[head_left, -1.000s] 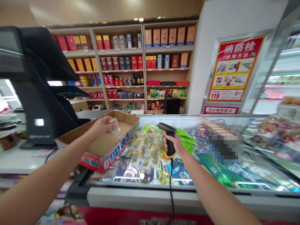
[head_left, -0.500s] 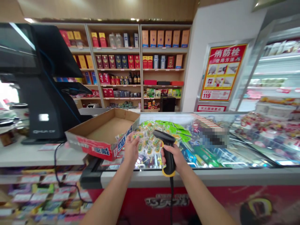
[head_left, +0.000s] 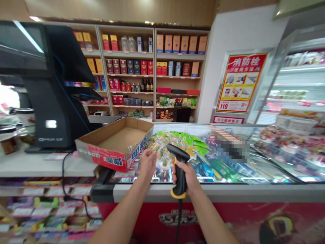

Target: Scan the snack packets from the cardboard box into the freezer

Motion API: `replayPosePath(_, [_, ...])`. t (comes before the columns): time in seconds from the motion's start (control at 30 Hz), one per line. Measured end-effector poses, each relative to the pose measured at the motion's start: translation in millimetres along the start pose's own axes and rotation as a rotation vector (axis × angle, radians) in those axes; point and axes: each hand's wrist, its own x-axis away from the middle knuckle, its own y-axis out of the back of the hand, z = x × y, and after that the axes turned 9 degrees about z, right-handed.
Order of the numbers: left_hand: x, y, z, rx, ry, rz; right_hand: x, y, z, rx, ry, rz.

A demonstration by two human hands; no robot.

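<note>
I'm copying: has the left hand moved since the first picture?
Yes, rightward: the left hand went from over the cardboard tray to above the freezer.

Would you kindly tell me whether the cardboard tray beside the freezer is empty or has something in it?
It looks empty: the cardboard tray shows its bare brown base, with nothing lying on it.
</note>
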Motion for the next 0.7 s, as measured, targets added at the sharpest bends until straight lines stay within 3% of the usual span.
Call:
replayPosePath(0.47, [-0.7,0.6,3.9,0.093,0.039,0.007,-5.7,-19.4,-7.2,0.073,-0.018,-0.045])
replayPosePath(0.7, [0.3,0.7,3.5,0.095,0.048,0.001,-6.3,-17.2,-5.2,0.08,-0.022,-0.067])
